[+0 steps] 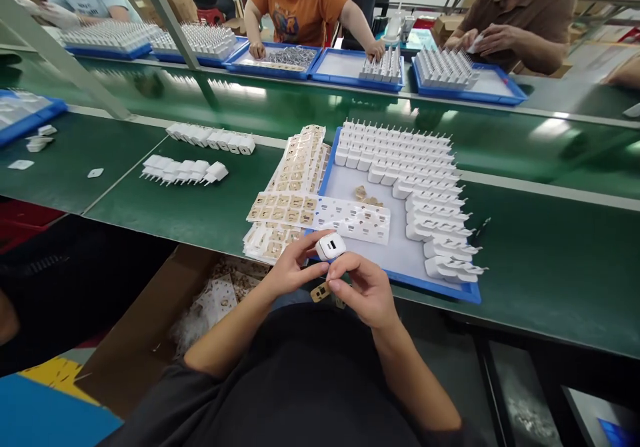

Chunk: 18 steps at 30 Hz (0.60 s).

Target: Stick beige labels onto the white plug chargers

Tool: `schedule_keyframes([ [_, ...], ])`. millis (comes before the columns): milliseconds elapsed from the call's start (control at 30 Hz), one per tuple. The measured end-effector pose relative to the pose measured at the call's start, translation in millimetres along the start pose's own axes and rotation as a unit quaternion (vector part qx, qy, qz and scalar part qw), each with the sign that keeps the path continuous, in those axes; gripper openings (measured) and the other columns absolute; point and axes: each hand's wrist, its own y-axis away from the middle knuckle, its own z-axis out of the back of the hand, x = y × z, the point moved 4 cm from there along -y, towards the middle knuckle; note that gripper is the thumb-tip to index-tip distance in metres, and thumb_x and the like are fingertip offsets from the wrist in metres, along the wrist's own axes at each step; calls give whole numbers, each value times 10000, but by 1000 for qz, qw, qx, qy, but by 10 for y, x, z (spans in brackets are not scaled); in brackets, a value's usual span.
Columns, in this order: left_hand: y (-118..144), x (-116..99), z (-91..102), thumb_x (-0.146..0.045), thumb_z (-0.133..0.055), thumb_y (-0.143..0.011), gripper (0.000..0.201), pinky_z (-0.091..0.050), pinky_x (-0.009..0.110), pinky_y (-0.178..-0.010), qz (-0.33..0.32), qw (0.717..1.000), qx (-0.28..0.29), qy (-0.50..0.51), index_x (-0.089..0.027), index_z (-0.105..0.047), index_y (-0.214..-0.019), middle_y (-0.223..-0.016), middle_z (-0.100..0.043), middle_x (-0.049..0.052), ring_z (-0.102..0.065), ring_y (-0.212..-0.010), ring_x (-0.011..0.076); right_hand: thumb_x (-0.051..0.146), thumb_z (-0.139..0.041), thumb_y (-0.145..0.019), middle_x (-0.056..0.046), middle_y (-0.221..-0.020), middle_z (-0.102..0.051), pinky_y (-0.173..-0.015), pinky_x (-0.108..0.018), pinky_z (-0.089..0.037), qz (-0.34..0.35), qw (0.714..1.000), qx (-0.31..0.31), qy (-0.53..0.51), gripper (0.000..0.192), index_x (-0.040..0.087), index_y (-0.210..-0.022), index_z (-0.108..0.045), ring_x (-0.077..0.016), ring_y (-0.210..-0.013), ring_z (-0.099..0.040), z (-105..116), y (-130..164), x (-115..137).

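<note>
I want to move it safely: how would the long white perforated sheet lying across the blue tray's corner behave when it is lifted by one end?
The long white perforated sheet looks thin and full of cut-outs, so it would probably sag. It seems light for its size. Being half off the blue tray, it may slide easily.

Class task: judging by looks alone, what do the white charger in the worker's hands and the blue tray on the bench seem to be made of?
White charger: probably moulded plastic, smooth and slightly glossy, with rounded corners. Blue tray: likely plastic too, with a thin uniform rim; its finish is hard to tell.
</note>
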Motion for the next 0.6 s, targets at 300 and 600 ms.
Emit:
schedule_keyframes([
  [300,109,-93,-16,-334,-768,-869,482,-573,311,-883,-91,981,-41,-165,-272,-643,-1330,-1227,-728,93,-701,-1076,234,249,-747,-875,16,-848,-680,-755,-256,-494,-68,986,-151,-26,37,260,-878,-713,-135,-816,-619,160,54,24],
  [600,126,-259,-78,-302,-768,-870,483,-559,358,-972,-147,969,-29,-199,-261,-633,-1332,-1235,-733,99,-708,-1115,248,260,-746,-872,9,-853,-684,-789,-273,-497,-70,980,-189,3,39,245,-862,-711,-149,-834,-629,148,-7,21],
])
